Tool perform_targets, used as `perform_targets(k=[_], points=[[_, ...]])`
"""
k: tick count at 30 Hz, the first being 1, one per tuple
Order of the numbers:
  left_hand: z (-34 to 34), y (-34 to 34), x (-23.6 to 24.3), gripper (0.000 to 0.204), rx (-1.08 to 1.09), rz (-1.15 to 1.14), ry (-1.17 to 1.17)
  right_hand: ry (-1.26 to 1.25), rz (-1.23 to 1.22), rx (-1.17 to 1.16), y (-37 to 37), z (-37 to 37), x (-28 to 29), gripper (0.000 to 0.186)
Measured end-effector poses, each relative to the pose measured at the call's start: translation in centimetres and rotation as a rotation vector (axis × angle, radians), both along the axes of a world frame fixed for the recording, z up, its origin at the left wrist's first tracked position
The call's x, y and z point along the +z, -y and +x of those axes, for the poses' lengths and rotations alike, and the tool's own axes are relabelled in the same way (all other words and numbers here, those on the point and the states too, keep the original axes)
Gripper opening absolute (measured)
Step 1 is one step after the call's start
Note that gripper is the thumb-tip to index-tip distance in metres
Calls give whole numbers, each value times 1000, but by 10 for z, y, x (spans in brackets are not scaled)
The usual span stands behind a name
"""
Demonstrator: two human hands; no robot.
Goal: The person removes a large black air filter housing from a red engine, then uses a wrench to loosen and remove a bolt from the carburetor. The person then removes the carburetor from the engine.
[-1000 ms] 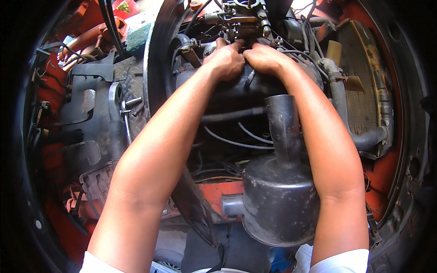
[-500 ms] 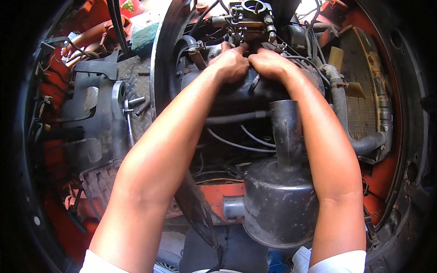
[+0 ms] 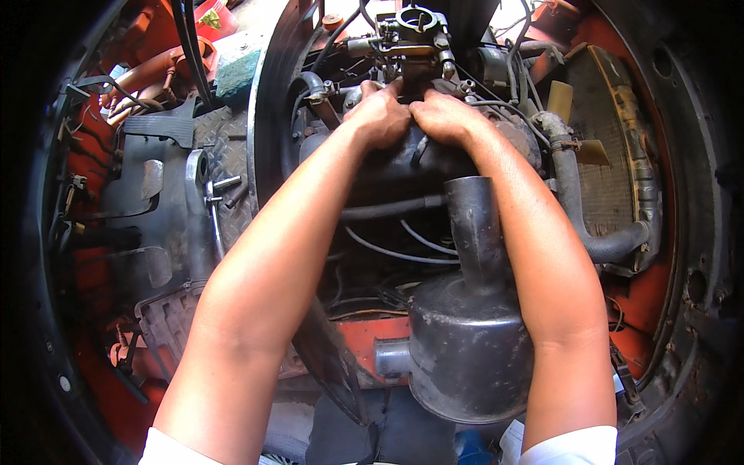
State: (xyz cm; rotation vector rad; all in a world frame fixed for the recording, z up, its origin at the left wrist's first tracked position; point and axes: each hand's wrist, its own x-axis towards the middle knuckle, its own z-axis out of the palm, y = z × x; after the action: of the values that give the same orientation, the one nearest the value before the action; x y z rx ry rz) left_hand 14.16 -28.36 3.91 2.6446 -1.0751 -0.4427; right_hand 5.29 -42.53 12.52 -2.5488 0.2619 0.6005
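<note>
Both my arms reach forward into an engine bay. My left hand (image 3: pixel 380 116) and my right hand (image 3: pixel 444 118) are side by side at the foot of a metal carburetor (image 3: pixel 418 50), just above the dark engine cover (image 3: pixel 380 170). The fingers of each are curled in under the carburetor. Their tips are hidden, and what they pinch there cannot be made out. A short dark stub (image 3: pixel 419 149) sticks up from the cover just below my right hand.
A black air cleaner canister (image 3: pixel 469 353) with an upright pipe stands between my forearms. To the right are a thick hose (image 3: pixel 568 174) and a radiator (image 3: pixel 608 147). A ratchet wrench (image 3: pixel 216 208) lies on the left by the tread plate (image 3: pixel 221 132), near a pedal (image 3: pixel 160 128).
The whole view has shifted slightly, so engine and arms sit a little further left. My hands stay at the carburetor's foot, with only slight finger movement.
</note>
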Motion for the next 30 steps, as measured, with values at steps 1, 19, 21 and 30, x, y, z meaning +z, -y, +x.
perform_targets(k=[1, 19, 21, 30], points=[[-2, 0, 3, 65, -27, 32, 29, -9, 13, -8, -1, -2, 0, 60], [-14, -2, 36, 52, -101, 71, 23, 34, -7, -152, -3, -2, -14, 53], [-18, -3, 38, 56, 73, -48, -134, 5, 0, -183, -1, 1, -15, 53], [-22, -2, 48, 60, 97, -55, -147, -11, 11, -198, -1, 0, -18, 58]])
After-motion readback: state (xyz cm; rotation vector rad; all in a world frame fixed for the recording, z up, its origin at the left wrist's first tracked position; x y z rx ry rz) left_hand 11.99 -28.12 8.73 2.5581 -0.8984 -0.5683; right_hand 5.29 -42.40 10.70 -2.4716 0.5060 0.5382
